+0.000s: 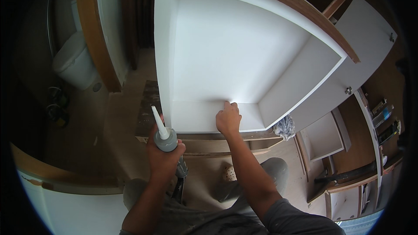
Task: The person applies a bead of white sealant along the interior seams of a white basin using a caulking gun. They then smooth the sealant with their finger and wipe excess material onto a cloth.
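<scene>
Two hands busy: left hand (163, 156) wrapped tight round the grey sealant gun (167, 141), white nozzle up; right hand (228, 119) holds nothing, fingertips on the white cabinet's (226, 56) inner seam. Risk: dragging unevenly could smear the bead. Far right, tubes (383, 115), probably sealant, line a shelf.

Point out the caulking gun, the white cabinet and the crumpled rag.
caulking gun (166, 140), head view, grey cartridge end below the nozzle.
white cabinet (235, 52), head view, inner back panel.
crumpled rag (285, 127), head view, its bunched middle.
</scene>
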Action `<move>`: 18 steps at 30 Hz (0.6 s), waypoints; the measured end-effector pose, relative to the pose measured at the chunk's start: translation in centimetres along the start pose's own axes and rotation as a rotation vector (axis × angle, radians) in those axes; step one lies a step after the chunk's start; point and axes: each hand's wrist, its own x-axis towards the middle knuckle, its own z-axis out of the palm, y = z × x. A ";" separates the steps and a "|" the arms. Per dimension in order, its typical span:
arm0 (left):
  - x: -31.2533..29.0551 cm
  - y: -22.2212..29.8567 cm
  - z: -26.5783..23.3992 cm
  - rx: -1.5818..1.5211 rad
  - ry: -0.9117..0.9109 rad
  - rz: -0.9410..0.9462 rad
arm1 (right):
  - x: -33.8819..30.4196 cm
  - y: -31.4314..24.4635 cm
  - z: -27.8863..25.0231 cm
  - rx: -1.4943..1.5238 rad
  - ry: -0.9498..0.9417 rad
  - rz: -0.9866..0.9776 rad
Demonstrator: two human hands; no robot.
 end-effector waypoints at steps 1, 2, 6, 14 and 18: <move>0.0 0.0 0.0 0.004 0.009 0.004 | -0.2 -0.6 0.2 -0.004 -0.015 -0.002; 0.0 -0.1 0.1 -0.008 0.007 0.017 | -0.3 -1.1 0.3 -0.011 -0.024 0.002; 0.1 -0.1 0.3 -0.004 0.022 0.007 | -0.5 -2.8 1.1 0.005 -0.079 0.003; 0.3 0.0 0.3 -0.041 0.028 0.013 | -0.5 1.9 -1.2 0.716 -0.134 -0.024; 0.0 0.1 0.5 -0.047 0.034 0.004 | 0.5 6.0 -4.3 1.013 -0.254 0.180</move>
